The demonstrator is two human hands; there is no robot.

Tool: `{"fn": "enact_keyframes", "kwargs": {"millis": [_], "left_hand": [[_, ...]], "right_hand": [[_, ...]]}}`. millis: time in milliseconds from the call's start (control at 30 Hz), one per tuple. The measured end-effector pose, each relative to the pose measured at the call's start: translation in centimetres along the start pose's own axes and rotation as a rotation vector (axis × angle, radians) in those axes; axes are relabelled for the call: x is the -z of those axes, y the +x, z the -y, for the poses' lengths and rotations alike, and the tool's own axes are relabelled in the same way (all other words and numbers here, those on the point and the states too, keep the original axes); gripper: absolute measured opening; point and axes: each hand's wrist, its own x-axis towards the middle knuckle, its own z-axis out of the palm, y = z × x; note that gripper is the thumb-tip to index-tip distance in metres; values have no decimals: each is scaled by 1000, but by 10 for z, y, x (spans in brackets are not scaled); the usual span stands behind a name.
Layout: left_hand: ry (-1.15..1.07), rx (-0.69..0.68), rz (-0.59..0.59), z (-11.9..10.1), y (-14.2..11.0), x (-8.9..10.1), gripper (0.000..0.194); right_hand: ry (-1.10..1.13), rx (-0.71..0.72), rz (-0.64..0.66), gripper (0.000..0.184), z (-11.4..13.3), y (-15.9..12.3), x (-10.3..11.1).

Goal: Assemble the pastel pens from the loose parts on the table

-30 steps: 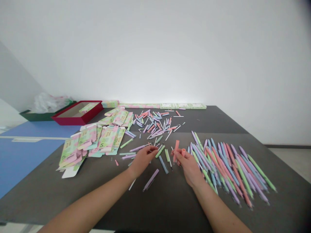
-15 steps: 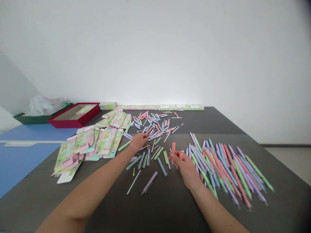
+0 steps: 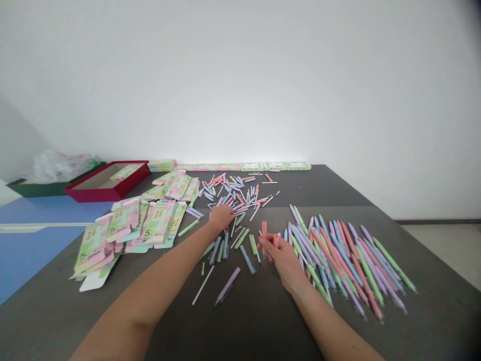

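My right hand [image 3: 282, 260] is shut on a coral pen barrel [image 3: 264, 233], with a shorter coral pen piece [image 3: 276, 240] also between its fingers. It rests beside a large fanned heap of assembled pastel pens [image 3: 349, 265]. My left hand [image 3: 221, 216] is reaching into a scattered pile of pastel pen parts [image 3: 240, 200], its fingertips down among them. Whether it holds a piece is hidden. Loose barrels and white refills [image 3: 229, 250] lie between my hands.
Flat printed pastel cartons [image 3: 146, 225] lie in heaps on the dark table's left side. A red box [image 3: 105, 183] and a green box with plastic film stand beyond them. Several closed pen boxes [image 3: 276, 166] line the far edge.
My left hand has moved slightly farther into the scattered parts. My right hand keeps the coral pieces. The whole view has shifted a little as my head moved.
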Motion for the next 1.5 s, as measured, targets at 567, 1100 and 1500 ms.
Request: {"fn": "enact_keyframes", "kwargs": {"millis": [567,1100,1500], "left_hand": [[-27,-552,-413,-2,-151,90,16],[178,-639,-357,-4,-155,107,21],[48,-752,-279,-27,-145,111,24]], "right_hand": [[-490,412,63,7,23,-13,5],[-754,503,139,12,16,-12,4],[-597,410,145,8,9,-13,-4]]}}
